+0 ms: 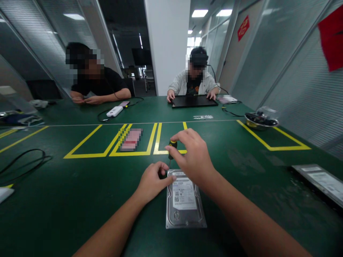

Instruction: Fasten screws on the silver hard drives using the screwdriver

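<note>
A silver hard drive (185, 203) with a white label lies flat on the green table (66, 200) right in front of me. My right hand (191, 157) grips the black-and-yellow handle of a small screwdriver (172, 148), held upright with its thin shaft pointing down at the drive's far left corner. My left hand (152, 182) rests on the table at that same corner, its fingers touching the drive's edge beside the screwdriver tip.
Yellow tape boxes (107, 142) mark the table beyond the drive. Another flat drive (320, 184) lies at the right edge, a round dish of parts (261, 121) farther back. Two people sit across; one has hands on a black laptop (193, 101). A black cable (24, 162) loops at left.
</note>
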The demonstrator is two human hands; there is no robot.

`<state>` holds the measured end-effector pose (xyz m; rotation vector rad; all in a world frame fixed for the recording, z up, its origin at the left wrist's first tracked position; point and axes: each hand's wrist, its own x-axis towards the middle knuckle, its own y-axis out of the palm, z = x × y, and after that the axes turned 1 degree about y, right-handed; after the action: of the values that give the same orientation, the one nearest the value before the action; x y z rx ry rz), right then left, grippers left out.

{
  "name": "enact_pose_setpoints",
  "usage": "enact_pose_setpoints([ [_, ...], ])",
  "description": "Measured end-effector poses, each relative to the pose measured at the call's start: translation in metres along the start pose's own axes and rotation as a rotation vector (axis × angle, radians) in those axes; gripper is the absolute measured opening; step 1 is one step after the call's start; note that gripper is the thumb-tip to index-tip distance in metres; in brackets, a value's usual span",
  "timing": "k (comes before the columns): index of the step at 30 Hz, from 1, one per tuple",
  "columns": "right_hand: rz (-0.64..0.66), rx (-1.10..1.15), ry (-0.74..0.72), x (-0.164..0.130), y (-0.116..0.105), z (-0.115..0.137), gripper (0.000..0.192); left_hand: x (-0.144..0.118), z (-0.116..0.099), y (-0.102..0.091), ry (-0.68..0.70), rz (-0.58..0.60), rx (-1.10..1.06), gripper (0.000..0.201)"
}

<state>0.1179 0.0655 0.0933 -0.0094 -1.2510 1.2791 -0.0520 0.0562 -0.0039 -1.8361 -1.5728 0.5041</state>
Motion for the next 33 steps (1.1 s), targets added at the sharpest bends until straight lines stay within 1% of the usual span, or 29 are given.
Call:
enact_pose_setpoints([
  [3,-0.016,0.002,-0.027,0.0007,0.0009,-0.0023,0.006,0.0004,0.0008,0.0002,-0.002,0.0,-0.004,0.029],
  [8,-0.029,0.075,-0.065,0.0006,0.001,-0.0032,0.014,-0.0006,0.0,-0.0002,-0.01,-0.002,-0.011,0.029],
  [12,-0.015,0.111,-0.058,0.0,0.002,-0.0033,0.011,-0.001,0.0003,0.0004,-0.008,0.004,-0.017,0.028],
  [14,-0.035,0.105,-0.066,-0.0004,0.0032,-0.004,0.01,-0.001,0.0008,0.0004,-0.006,0.003,-0.018,0.029],
  [15,-0.047,0.105,-0.075,-0.0005,0.0038,-0.0044,0.01,-0.0011,0.0009,0.0002,-0.005,0.003,-0.016,0.029],
  [17,-0.057,0.117,-0.089,-0.0004,0.0047,-0.0051,0.018,-0.0012,0.0007,-0.0005,-0.003,0.002,-0.006,0.029],
  [19,-0.042,0.141,-0.106,0.0001,0.0053,-0.0053,0.023,-0.0013,0.0001,-0.0011,-0.003,0.004,0.005,0.029],
  [21,-0.014,0.151,-0.112,0.0007,0.0055,-0.005,0.018,-0.0015,-0.0003,-0.0014,-0.002,0.002,0.011,0.029],
  [23,-0.003,0.132,-0.087,0.001,0.0053,-0.0044,0.014,-0.0019,-0.0002,-0.0012,0.002,-0.002,0.006,0.029],
  [25,-0.012,0.097,-0.055,0.0009,0.0047,-0.0038,0.013,-0.0021,0.0001,-0.0009,0.003,-0.002,-0.003,0.028],
  [27,-0.032,0.087,-0.058,0.0003,0.0042,-0.0035,0.011,-0.002,0.0002,-0.0008,-0.001,0.001,-0.003,0.029],
  [31,-0.063,0.133,-0.09,-0.0007,0.005,-0.0039,0.025,-0.0005,-0.0003,-0.0007,-0.007,-0.001,0.018,0.028],
  [33,-0.043,0.142,-0.094,-0.0004,0.0057,-0.0047,0.023,0.0002,-0.0001,-0.0003,-0.002,-0.003,0.019,0.027],
])
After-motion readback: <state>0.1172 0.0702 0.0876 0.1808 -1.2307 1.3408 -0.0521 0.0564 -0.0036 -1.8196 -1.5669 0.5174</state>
